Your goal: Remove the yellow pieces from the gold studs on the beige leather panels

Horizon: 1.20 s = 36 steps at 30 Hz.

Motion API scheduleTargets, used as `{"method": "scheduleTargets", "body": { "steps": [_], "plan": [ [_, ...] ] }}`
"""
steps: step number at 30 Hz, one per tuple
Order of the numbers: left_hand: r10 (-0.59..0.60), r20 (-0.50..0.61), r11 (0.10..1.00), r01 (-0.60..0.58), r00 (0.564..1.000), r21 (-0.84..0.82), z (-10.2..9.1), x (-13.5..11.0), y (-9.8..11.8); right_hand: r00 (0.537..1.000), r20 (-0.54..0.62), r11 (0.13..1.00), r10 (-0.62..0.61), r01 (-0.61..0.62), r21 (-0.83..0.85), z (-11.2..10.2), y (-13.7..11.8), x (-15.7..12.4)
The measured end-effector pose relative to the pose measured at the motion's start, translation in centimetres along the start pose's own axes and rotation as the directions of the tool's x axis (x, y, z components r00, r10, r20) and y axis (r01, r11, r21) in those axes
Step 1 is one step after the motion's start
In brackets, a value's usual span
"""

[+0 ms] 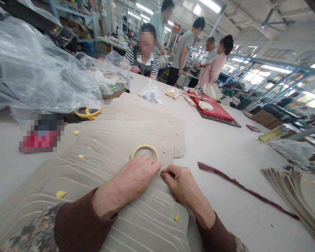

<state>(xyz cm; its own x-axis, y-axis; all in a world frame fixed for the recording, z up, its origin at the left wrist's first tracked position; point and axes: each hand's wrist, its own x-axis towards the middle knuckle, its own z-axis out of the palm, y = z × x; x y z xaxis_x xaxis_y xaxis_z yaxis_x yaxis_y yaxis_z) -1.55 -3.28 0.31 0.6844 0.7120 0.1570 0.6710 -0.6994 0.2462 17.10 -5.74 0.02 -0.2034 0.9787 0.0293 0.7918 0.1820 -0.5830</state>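
Beige flat panels point(112, 154) with rounded corners lie fanned out in overlapping rows, some with small metal studs and bits of yellow tape point(61, 194). My left hand point(136, 176) is closed over the panels. A narrow roll of yellow tape point(146, 146) stands out from under its fingers, which hide the lower part of the ring. Close beside it, my right hand point(180, 180) pinches thumb and fingertips together at the panels' right edge. Whatever is in that pinch is too small or too hidden to make out.
Clear plastic bags point(42, 66) and another yellow tape roll point(88, 112) lie at left. On the right are a dark brown strip point(246, 190), stacked panels point(291, 189) and a red board point(212, 105). A person in stripes point(144, 52) sits across the table point(189, 140); others stand behind.
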Motion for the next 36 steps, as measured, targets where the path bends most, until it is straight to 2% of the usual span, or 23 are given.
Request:
{"method": "scheduleTargets", "body": {
  "steps": [3,6,8,10,12,15,22,24,26,28,29,30,31,33,35,36],
  "plan": [
    [-0.014,0.006,1.000,0.014,1.000,-0.002,-0.1,0.0,0.0,0.995,0.020,0.984,0.097,-0.099,0.150,-0.2,0.4,0.1],
    [-0.021,0.012,1.000,0.021,1.000,0.000,-0.3,0.1,0.0,0.966,0.100,0.871,0.237,-0.257,0.418,-0.4,1.3,0.2],
    [-0.028,0.018,1.000,0.028,0.999,0.003,-0.4,0.1,0.0,0.957,0.118,0.819,0.264,-0.287,0.496,-0.5,1.6,0.0],
    [-0.034,0.022,0.999,0.034,0.999,0.001,-0.4,0.1,0.0,0.976,0.080,0.877,0.204,-0.219,0.428,-0.6,1.5,-0.3],
    [-0.035,0.023,0.999,0.035,0.999,-0.002,-0.3,0.1,0.0,0.993,0.047,0.952,0.106,-0.115,0.283,-0.6,1.0,-0.6],
    [-0.026,0.021,1.000,0.027,0.999,-0.002,-0.3,0.1,0.0,1.000,-0.022,0.995,0.003,-0.001,0.095,-0.1,0.3,-0.8],
    [0.020,0.000,0.999,-0.020,1.000,-0.038,-1.2,-0.1,0.3,0.990,-0.139,0.998,-0.025,0.017,-0.064,1.0,0.4,-0.1],
    [0.022,-0.018,0.999,-0.023,1.000,-0.042,-1.4,-0.1,0.0,0.995,-0.097,0.998,-0.028,0.022,-0.060,0.5,0.5,0.1],
    [0.017,-0.060,0.998,-0.020,0.998,-0.054,-1.4,-0.2,-0.4,0.999,0.025,1.000,-0.029,0.029,-0.010,-0.3,0.7,0.2],
    [0.020,-0.129,0.996,-0.031,0.991,-0.084,-1.2,-0.2,-0.9,0.982,0.185,0.998,-0.036,0.025,0.062,-1.1,0.9,0.3],
    [0.029,-0.168,0.993,-0.048,0.985,-0.105,-1.1,-0.2,-1.1,0.971,0.235,0.995,-0.044,0.021,0.098,-1.4,1.0,0.4],
    [0.041,-0.202,0.990,-0.067,0.979,-0.124,-0.9,-0.2,-1.2,0.971,0.234,0.990,-0.051,0.019,0.138,-1.5,1.1,0.5],
    [0.056,-0.231,0.987,-0.089,0.971,-0.135,-0.7,-0.1,-1.3,0.982,0.179,0.983,-0.055,0.022,0.182,-1.6,1.1,0.6],
    [0.080,-0.268,0.984,-0.118,0.960,-0.130,-0.4,-0.1,-1.3,0.997,-0.043,0.963,-0.065,0.074,0.257,-1.4,1.0,0.7],
    [0.083,-0.275,0.988,-0.115,0.958,-0.103,-0.1,-0.2,-1.1,0.960,-0.256,0.941,-0.117,0.190,0.281,-1.1,0.7,0.8],
    [0.077,-0.268,0.990,-0.106,0.960,-0.093,0.0,-0.2,-1.0,0.935,-0.311,0.926,-0.169,0.259,0.274,-1.0,0.4,0.8]
  ]
}}
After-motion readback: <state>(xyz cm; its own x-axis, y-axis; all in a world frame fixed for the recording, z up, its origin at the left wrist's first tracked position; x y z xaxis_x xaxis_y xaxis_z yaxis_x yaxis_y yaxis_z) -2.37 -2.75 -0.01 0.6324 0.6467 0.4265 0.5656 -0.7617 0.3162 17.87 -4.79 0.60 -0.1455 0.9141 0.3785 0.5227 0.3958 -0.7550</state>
